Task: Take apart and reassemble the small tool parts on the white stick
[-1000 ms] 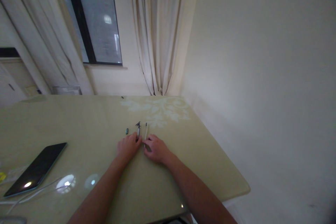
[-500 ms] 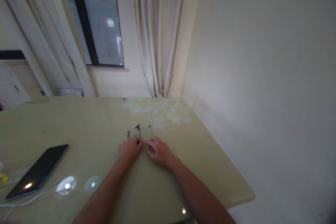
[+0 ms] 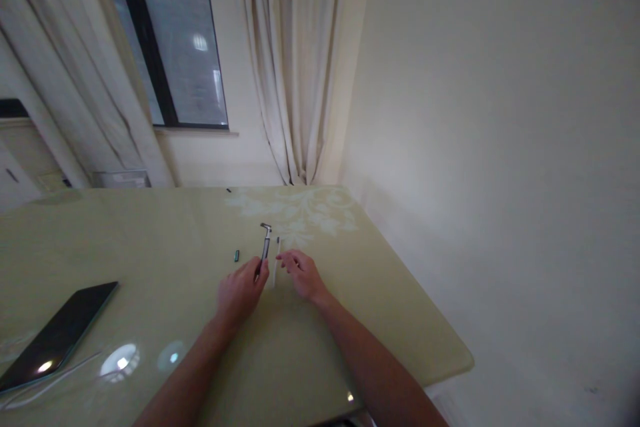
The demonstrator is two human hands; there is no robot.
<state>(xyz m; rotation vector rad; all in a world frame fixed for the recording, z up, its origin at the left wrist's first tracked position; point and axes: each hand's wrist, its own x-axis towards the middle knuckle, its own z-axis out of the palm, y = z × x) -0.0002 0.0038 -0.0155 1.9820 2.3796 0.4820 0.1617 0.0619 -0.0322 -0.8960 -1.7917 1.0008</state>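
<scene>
Razor point(image 3: 267, 243) was slim, w/ dark & silver-grey handle, angled head at far end; it pointed away, tilted slightly R, its near end gripped in L hand point(image 3: 241, 290). Toothbrush point(image 3: 275, 272) was thin, white-handled, w/ small dark head at far end; it lay just R of razor, approx. parallel, not touching it. Bristle detail n/a, too small.

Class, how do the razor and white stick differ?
The razor is dark and grey; the white stick is pale with a dark tip. The razor has a crosswise head; the white stick is straight. The left hand grips the razor; the white stick lies by the right hand, contact unclear. Both are slim.
</scene>
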